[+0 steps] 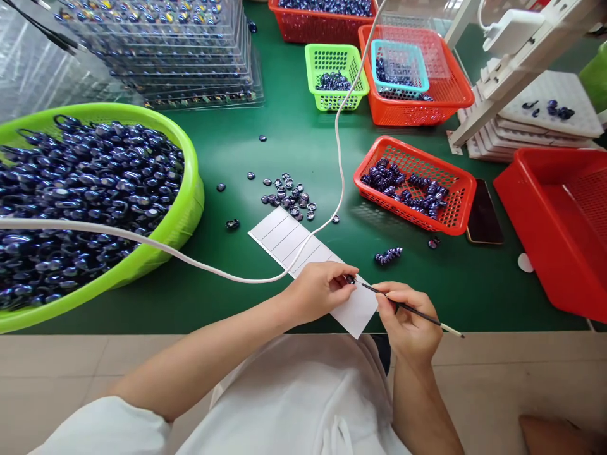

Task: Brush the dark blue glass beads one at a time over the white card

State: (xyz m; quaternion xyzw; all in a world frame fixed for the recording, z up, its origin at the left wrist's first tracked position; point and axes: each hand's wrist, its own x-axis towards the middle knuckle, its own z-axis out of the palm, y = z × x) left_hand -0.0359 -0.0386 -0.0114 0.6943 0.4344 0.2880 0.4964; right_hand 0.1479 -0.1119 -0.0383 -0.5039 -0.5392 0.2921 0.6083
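Note:
My left hand [318, 291] pinches a small dark shiny piece [351, 279] between thumb and fingertips, over a ruled white paper strip [289, 240]. In my right hand [410, 322] is a thin black brush [420, 313] with a pale rear end; its tip touches or nearly touches the piece. Beyond the strip's far end lies a loose group of dark oval pieces [289, 194]. To the right, a short row of dark pieces [388, 255] rests on the green table [213, 309].
A green basket [192, 183] heaped with dark pieces stands left. A red basket [462, 208] and a phone [484, 218] are right, near a red bin [535, 221]. A white cable [237, 278] crosses the view. Stacked clear trays [203, 69] stand behind.

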